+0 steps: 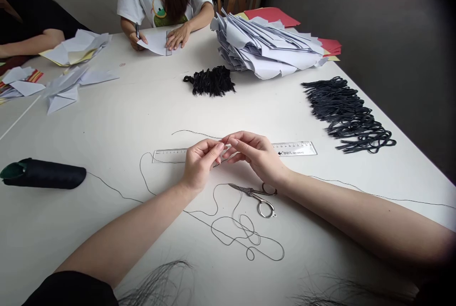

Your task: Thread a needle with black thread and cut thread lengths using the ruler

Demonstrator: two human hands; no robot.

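The left hand [200, 161] and right hand [261, 156] were observed close together above the middle of the ruler [297, 148], thumb and fingers of each pinched on a dark thread [233, 240]. Slack thread lay looped on the near side of the ruler, with scissors [251, 192] between those loops and the ruler. A dark spool [53, 174] lay left of the ruler. Beyond the ruler, a black tassel bundle [213, 81] rested on the white counter [124, 111].
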